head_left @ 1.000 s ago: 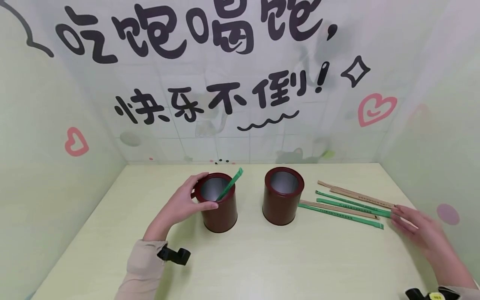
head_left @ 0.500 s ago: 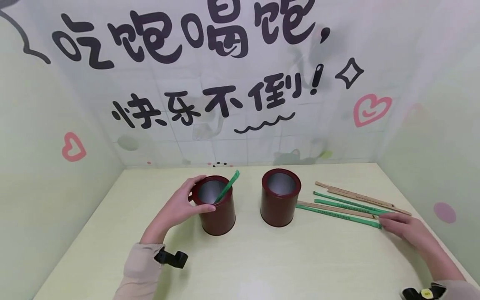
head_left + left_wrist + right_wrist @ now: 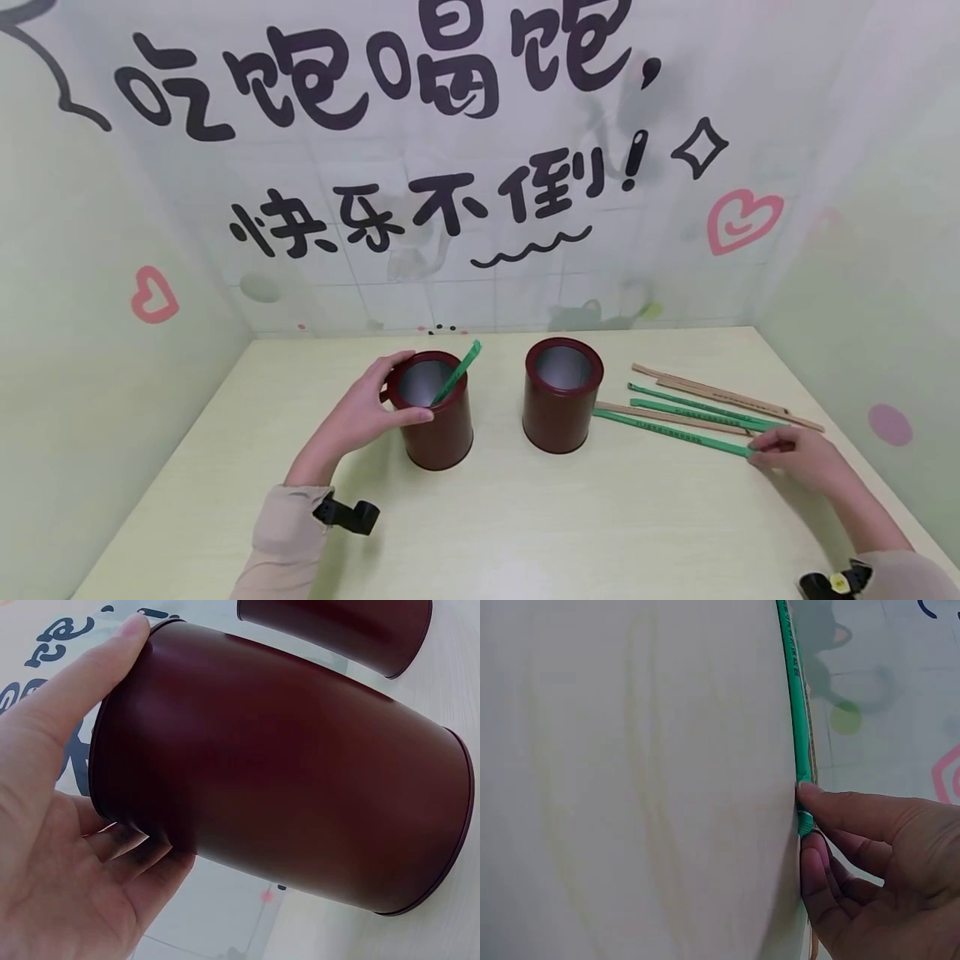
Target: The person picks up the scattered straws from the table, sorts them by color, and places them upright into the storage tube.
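My left hand grips the rim of a dark red can, thumb on the near side and fingers round the far side. A green paper-wrapped straw leans out of this can. In the left wrist view the can's smooth side fills the middle. At the right, my right hand pinches the end of the nearest green wrapped straw, which lies on the table. In the right wrist view the thumb presses on that straw near its tip, and the curled fingers sit just beside it.
A second dark red can stands upright between the held can and the straws. Beyond the pinched straw lie more green straws and several brown straws. A printed backdrop rises behind the table.
My right hand has come left and down onto the end of the nearest green straw, and its fingers have closed on it. My left hand stays on the can.
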The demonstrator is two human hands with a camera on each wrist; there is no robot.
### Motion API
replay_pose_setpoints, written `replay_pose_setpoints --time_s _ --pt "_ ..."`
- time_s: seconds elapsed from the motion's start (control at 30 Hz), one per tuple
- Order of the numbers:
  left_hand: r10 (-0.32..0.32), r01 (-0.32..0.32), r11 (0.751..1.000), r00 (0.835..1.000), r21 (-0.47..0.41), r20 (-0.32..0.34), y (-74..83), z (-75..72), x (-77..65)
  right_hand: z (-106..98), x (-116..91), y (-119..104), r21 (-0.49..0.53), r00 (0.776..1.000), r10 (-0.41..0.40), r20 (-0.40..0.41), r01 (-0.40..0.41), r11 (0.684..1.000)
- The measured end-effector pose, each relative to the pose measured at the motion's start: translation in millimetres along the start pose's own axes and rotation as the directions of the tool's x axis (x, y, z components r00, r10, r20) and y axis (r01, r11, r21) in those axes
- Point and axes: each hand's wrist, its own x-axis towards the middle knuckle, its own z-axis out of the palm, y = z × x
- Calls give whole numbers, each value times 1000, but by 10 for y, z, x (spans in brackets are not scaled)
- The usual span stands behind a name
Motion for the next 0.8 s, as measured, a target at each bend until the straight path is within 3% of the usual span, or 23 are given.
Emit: replay_pose_setpoints --time_s 0.13,0.27,0.57,0.6,0.67,0.73,0.8 --pt "6 -5 1000 1000 -4 2 -1 1 4 -8 16 17 -15 1000 15 24 -15 1000" --pt "10 -10 1000 1000 -12 -2 -1 2 5 -17 9 84 15 1000 -23 10 22 1000" --pt "9 -9 1000 1000 -11 -8 -6 -2 -15 -43 -117 151 314 997 -77 13 69 947" --pt "4 -4 1000 1000 -14 -9 -6 1 -18 -50 -126 144 395 995 -103 13 90 914" --pt "9 -9 1000 1000 -11 -9 -13 2 -18 -60 -137 119 587 984 -176 -6 146 796" --pt "15 -15 1000 1000 -6 -8 -14 -2 -18 -75 -135 77 774 964 -263 -40 196 602" --pt "13 -13 1000 1000 -2 -9 -9 -12 -18 -95 -130 19 882 944 -319 -83 219 418"
